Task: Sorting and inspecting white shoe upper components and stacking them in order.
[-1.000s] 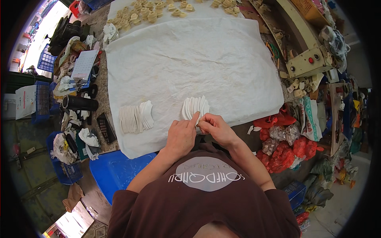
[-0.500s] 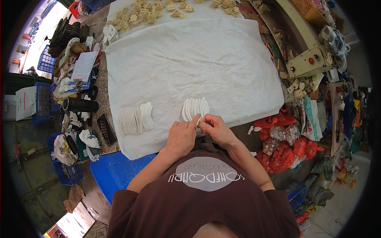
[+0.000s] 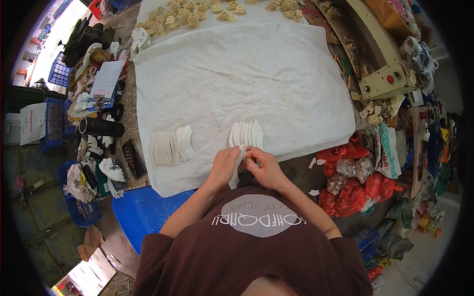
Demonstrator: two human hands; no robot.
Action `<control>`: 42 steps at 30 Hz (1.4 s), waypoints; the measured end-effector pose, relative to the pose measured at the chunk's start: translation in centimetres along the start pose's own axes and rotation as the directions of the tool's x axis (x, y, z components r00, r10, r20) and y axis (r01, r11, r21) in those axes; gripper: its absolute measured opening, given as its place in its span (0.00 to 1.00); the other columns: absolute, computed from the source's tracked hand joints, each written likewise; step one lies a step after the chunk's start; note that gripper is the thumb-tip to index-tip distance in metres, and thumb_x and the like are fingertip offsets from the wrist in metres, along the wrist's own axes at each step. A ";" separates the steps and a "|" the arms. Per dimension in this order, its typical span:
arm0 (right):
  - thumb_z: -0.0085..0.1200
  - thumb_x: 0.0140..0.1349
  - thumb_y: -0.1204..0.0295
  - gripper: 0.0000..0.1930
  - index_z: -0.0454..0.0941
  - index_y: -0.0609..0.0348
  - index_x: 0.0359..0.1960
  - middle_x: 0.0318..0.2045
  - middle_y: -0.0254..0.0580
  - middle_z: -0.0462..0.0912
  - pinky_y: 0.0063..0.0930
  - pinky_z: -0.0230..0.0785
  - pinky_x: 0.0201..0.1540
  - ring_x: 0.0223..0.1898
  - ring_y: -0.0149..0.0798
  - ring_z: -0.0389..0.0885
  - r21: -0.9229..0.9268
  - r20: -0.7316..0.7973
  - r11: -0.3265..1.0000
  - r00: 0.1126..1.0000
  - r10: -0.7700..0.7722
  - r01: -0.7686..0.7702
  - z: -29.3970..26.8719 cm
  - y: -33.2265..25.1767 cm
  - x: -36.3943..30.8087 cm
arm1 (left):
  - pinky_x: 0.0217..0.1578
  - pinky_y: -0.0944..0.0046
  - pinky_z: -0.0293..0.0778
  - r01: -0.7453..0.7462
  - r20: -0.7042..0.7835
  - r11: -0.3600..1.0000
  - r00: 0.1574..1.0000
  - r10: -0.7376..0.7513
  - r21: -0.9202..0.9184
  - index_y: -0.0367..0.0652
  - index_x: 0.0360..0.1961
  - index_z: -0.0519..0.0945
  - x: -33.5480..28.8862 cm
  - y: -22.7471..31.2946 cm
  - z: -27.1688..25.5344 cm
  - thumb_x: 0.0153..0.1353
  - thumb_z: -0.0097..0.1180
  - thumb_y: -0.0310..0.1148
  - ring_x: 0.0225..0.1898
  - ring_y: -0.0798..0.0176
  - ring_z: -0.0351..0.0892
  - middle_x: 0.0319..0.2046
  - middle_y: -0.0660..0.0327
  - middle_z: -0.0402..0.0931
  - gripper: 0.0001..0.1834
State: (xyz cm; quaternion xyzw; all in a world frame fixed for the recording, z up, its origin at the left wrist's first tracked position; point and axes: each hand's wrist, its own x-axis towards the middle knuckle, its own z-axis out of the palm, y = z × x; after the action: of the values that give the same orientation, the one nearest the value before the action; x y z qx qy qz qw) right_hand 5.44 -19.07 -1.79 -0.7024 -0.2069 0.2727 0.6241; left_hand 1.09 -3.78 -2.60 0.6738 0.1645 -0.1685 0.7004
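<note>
I'm clamping a white piece (image 3: 237,176) with my left grip (image 3: 224,165); my right grip (image 3: 265,166) is touching it, whether closed I cannot tell.

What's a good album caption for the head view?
Left hand holds a white strip, right hand alongside, near lined white pieces.

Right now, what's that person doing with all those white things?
The person's left hand and right hand are holding a thin white piece between them, by the near edge of a white cloth. A row of similar white pieces lies just beyond the hands, and another row lies off to the left. Small yellowish pieces are scattered at the far end.
</note>
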 end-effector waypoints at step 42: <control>0.48 0.58 0.71 0.08 0.71 0.66 0.28 0.22 0.36 0.75 0.23 0.64 0.29 0.25 0.26 0.69 0.040 -0.070 0.981 0.979 0.193 -0.191 -0.7 0.6 0.1 | 0.37 0.55 0.69 -0.339 0.072 0.684 0.919 0.387 0.646 0.36 0.54 0.66 -1.8 1.1 1.2 0.58 0.45 0.29 0.36 0.49 0.72 0.33 0.51 0.71 0.22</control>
State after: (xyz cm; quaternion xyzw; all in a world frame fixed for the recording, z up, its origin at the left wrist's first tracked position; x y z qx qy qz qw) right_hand 5.96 -19.60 -2.30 -0.7182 -0.1106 0.3093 0.6135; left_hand 0.02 -4.95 -0.81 0.8977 -0.0162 -0.0488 0.4375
